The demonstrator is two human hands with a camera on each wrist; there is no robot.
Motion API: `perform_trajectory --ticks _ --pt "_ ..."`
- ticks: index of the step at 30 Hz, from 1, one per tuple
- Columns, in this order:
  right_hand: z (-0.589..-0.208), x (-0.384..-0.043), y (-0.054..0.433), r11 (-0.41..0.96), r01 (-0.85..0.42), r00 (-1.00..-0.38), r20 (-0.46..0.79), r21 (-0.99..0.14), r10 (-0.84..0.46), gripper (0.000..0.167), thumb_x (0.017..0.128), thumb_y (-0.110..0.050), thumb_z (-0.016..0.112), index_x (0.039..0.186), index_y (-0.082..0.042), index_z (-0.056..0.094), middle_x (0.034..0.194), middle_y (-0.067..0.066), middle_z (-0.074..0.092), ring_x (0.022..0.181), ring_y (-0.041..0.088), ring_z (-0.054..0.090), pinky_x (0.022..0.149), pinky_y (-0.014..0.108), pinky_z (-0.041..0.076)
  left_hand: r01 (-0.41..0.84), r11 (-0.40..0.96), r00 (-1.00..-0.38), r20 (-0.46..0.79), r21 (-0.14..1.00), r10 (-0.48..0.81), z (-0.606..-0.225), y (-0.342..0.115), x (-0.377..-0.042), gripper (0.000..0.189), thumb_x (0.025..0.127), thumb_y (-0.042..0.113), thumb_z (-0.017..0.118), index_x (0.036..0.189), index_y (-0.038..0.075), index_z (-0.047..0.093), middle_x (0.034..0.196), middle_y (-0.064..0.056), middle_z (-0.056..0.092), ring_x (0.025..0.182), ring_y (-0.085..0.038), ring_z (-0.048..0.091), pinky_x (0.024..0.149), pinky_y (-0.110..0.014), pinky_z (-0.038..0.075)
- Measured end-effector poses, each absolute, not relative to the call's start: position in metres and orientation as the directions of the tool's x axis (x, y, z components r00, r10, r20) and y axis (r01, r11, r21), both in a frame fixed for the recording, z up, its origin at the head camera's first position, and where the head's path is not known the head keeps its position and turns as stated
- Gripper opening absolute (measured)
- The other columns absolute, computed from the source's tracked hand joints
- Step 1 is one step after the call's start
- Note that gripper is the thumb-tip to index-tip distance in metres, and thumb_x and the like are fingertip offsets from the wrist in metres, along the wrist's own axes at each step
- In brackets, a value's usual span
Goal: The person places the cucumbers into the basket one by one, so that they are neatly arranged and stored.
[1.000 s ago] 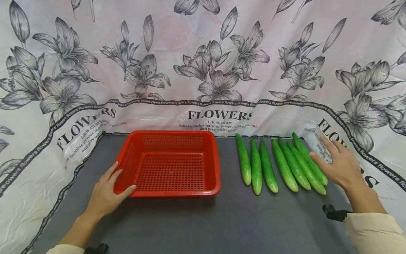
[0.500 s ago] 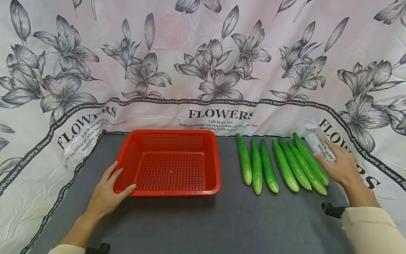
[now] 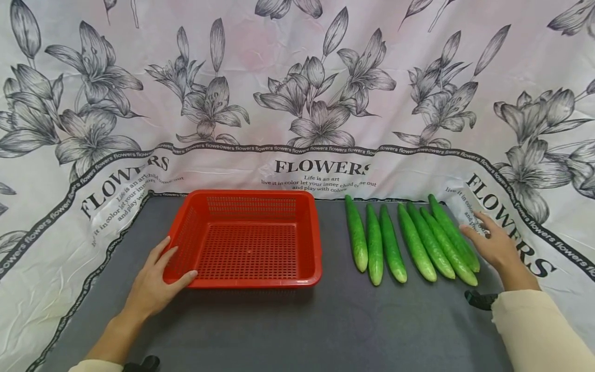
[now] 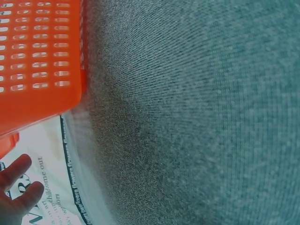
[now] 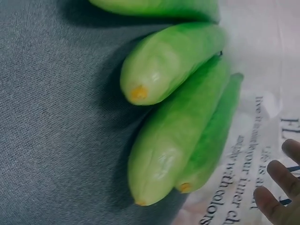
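Note:
My left hand (image 3: 151,284) rests at the near left corner of a red plastic basket (image 3: 251,283), fingers against its side and thumb at the front rim. In the left wrist view, the basket's slotted wall (image 4: 40,51) fills the top left, with two fingertips (image 4: 30,194) below it. My right hand (image 3: 499,250) is held with loosely spread fingers just right of the rightmost cucumber (image 3: 453,232) and holds nothing. The right wrist view shows blunt cucumber ends (image 5: 159,154) close up, fingers (image 5: 281,178) apart from them at the lower right.
Several green cucumbers lie side by side right of the basket, including a leftmost one (image 3: 356,235) and a middle one (image 3: 417,243). Beneath everything is a dark grey tabletop (image 3: 325,330). White flower-printed cloth (image 3: 321,170) rises behind and along both sides.
My right hand has shifted slightly right and nearer to me, its forearm turning a little. The left hand, basket and cucumbers stay where they were.

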State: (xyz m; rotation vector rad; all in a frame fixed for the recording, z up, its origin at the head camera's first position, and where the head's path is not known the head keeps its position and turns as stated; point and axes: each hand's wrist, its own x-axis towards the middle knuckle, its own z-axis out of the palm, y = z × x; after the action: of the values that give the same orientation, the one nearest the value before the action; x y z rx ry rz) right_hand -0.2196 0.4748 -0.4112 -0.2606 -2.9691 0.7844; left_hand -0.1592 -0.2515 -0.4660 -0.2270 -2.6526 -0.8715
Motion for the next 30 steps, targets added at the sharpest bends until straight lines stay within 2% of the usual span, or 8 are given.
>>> perform_trajectory --ticks 8,13,16,26,30 --pt "-0.428 -0.227 0.488 0.839 0.183 -0.982 -0.046 -0.513 0.186 0.083 0.098 -0.057 0.037 0.151 0.002 0.011 0.142 0.045 0.014 0.122 0.067 0.017 0.089 0.076 0.019 0.261 0.793 -0.927 0.373 0.551 0.046 -0.466 -0.252 -0.158 0.075 0.079 0.039 0.078 0.133 -0.005 0.051 0.151 -0.014 0.03 0.124 -0.045 0.038 0.086 -0.065 0.035" --pt "-0.433 -0.23 0.492 0.808 0.287 -0.958 -0.162 -0.514 0.237 0.092 0.095 -0.065 0.033 0.151 0.002 0.005 0.137 0.047 0.02 0.121 0.066 0.021 0.089 0.074 0.024 0.262 0.789 -0.926 0.374 0.556 0.044 -0.467 -0.252 -0.159 0.075 0.079 0.039 0.078 0.134 -0.004 0.051 0.151 -0.013 0.03 0.125 -0.044 0.038 0.086 -0.064 0.036" --pt "-0.435 -0.232 0.495 0.788 0.315 -0.948 -0.21 -0.529 0.238 0.095 0.094 -0.067 0.033 0.151 0.003 0.002 0.138 0.047 0.019 0.122 0.066 0.02 0.091 0.073 0.024 0.261 0.786 -0.927 0.373 0.56 0.042 -0.467 -0.251 -0.159 0.076 0.079 0.039 0.079 0.135 -0.004 0.051 0.152 -0.012 0.03 0.125 -0.043 0.038 0.086 -0.064 0.036" --pt "-0.445 -0.243 0.498 0.792 0.261 -0.963 -0.206 -0.551 0.174 0.085 0.1 -0.053 0.036 0.146 0.012 0.008 0.133 0.05 0.022 0.118 0.065 0.026 0.092 0.07 0.028 0.258 0.784 -0.928 0.37 0.565 0.038 -0.468 -0.252 -0.16 0.076 0.079 0.039 0.079 0.135 -0.003 0.051 0.152 -0.011 0.03 0.127 -0.042 0.037 0.086 -0.063 0.036" --pt "-0.453 -0.247 0.5 0.77 0.289 -0.954 -0.237 -0.569 0.184 0.084 0.1 -0.05 0.036 0.144 0.015 0.007 0.134 0.05 0.02 0.121 0.064 0.025 0.095 0.066 0.028 0.252 0.785 -0.931 0.364 0.566 0.037 -0.467 -0.252 -0.16 0.075 0.08 0.039 0.078 0.135 -0.003 0.051 0.152 -0.01 0.03 0.128 -0.042 0.036 0.088 -0.063 0.035"
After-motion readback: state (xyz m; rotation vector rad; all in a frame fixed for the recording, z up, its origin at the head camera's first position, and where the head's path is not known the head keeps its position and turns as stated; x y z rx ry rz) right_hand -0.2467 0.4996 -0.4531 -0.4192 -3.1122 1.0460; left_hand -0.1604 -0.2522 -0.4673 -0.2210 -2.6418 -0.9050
